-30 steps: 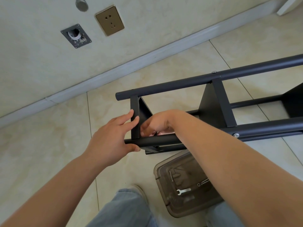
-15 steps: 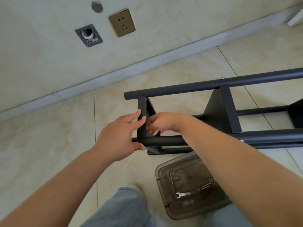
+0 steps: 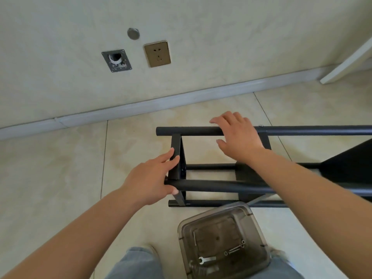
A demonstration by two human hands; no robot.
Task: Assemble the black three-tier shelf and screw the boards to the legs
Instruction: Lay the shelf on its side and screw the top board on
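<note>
The black shelf lies on its side on the tiled floor, its round legs running left to right. My left hand grips the near upper leg at its left end, with the fingers against the end board. My right hand lies over the far upper leg with relaxed fingers draped across it, just left of the middle board. A screw head shows on that far leg beside the hand.
A smoky plastic box stands by my knees, holding a small wrench, an Allen key and several screws. The wall with a socket and a baseboard runs behind. A white board edge leans at the far right.
My right hand has left the spot inside the end board by the near leg and moved up and away onto the far leg. The left hand keeps its hold.
</note>
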